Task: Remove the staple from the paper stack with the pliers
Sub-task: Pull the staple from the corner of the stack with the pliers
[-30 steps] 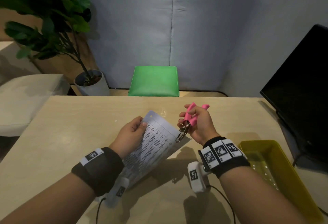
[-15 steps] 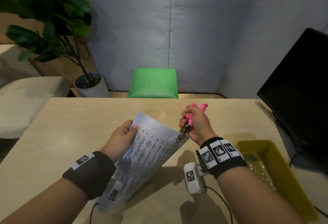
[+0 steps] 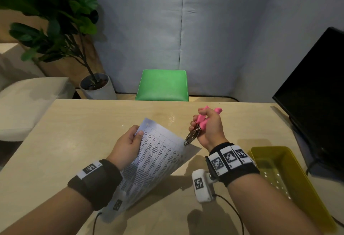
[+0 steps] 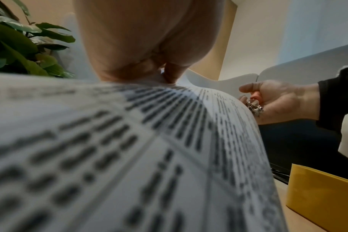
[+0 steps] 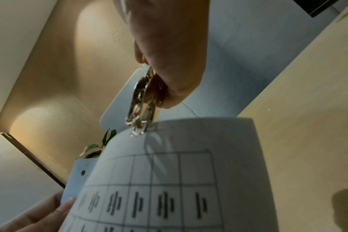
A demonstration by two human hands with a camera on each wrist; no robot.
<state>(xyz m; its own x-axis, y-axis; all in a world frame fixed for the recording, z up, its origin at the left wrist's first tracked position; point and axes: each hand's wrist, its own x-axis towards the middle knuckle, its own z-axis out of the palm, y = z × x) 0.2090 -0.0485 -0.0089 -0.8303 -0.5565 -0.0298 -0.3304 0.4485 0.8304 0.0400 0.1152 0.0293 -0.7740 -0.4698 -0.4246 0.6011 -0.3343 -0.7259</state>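
A printed paper stack is held up off the table, curved, by my left hand, which pinches its top left edge. My right hand grips pink-handled pliers. Their metal tip bites the paper's upper right corner. In the right wrist view the pliers meet the sheet's top edge; the staple itself is too small to make out. In the left wrist view the paper fills the frame, with the right hand and pliers beyond it.
A yellow plastic tray lies on the wooden table at the right. A black monitor stands at the far right. A green chair and a potted plant are behind the table. Cables trail from both wrists.
The left hand has drawn the paper slightly left and down while the pliers stay clamped at the corner. The right hand has barely shifted.
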